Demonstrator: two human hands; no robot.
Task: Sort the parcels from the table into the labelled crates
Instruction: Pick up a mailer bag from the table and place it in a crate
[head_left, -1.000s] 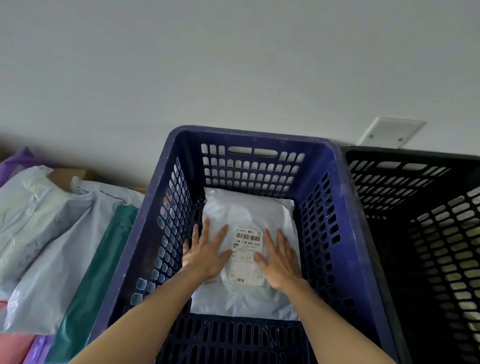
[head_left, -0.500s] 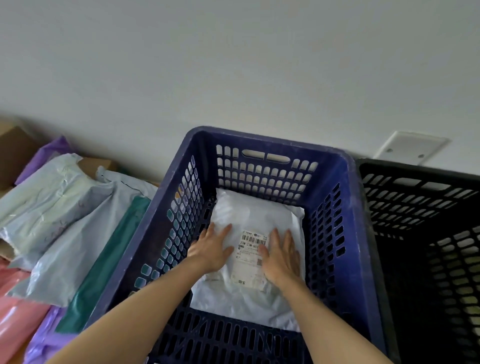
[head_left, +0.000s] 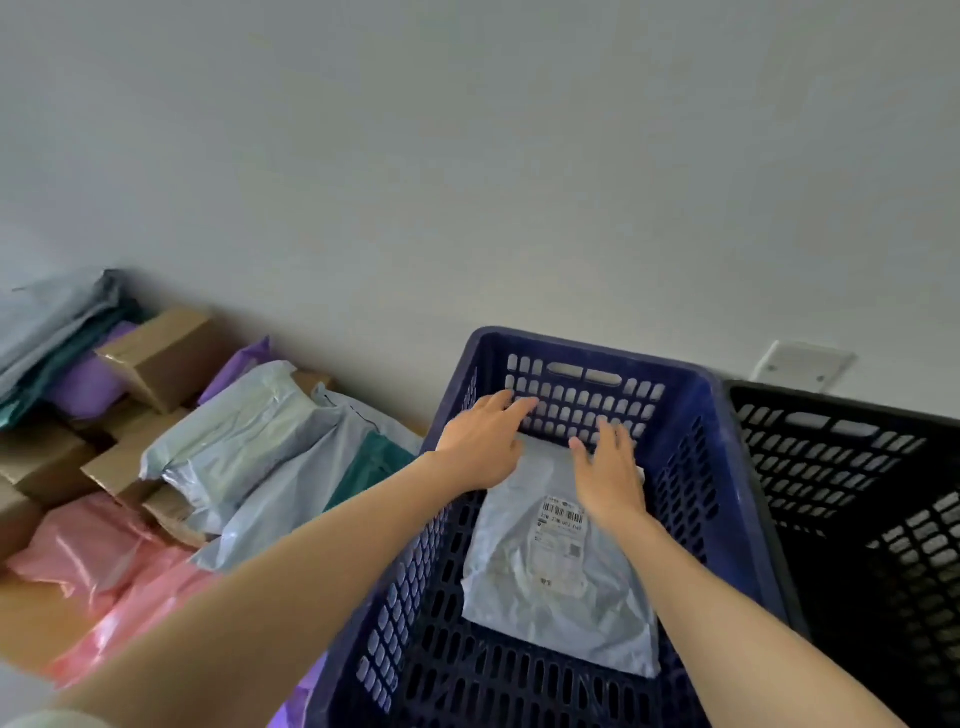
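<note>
Flat, greyish, kinda dim light, soft shadows only. Left hand and right hand smear with motion blur, black crate at 4 o'clock goes murky, pink parcels at 8 o'clock glint faintly. Edges bend, wide-angle.

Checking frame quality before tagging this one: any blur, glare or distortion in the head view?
Head view: motion blur smears the left hand and right hand; the label on the grey parcel is unreadable; wide-angle bends the blue crate; the black crate is underexposed; no glare.

Not much else here: a plain pale wall in front of me, and a white blank cover plate screwed on low down, off to my right.
</note>
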